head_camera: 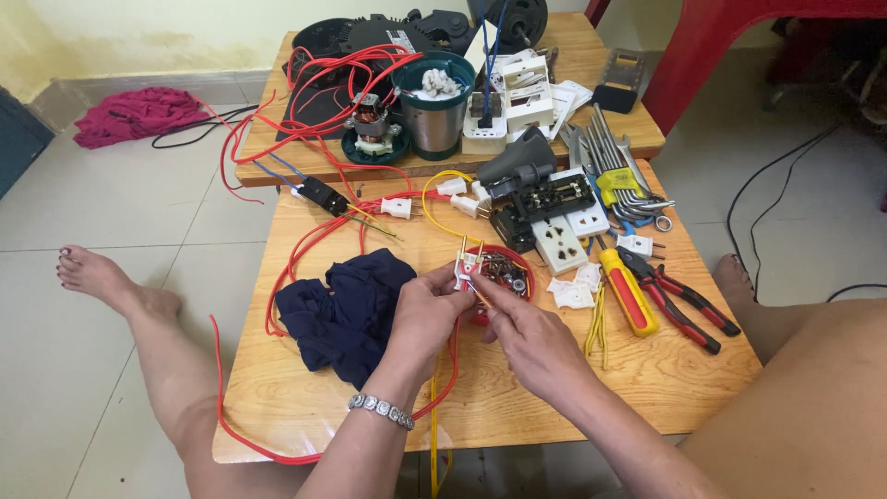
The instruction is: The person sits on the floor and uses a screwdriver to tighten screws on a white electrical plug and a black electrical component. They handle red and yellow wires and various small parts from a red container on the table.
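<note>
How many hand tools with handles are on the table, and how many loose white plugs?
Screwdriver with red and yellow handle: 1
Pliers with red and black handles: 2
Loose white plugs: 4, not counting the small white plug in the left hand and right hand
Total: 7

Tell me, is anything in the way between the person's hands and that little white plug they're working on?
Nothing visible is. The left hand and the right hand both already touch the small white plug, holding it up over the red bowl. The dark blue cloth lies off to the left, and the red wire runs beside it.
</note>
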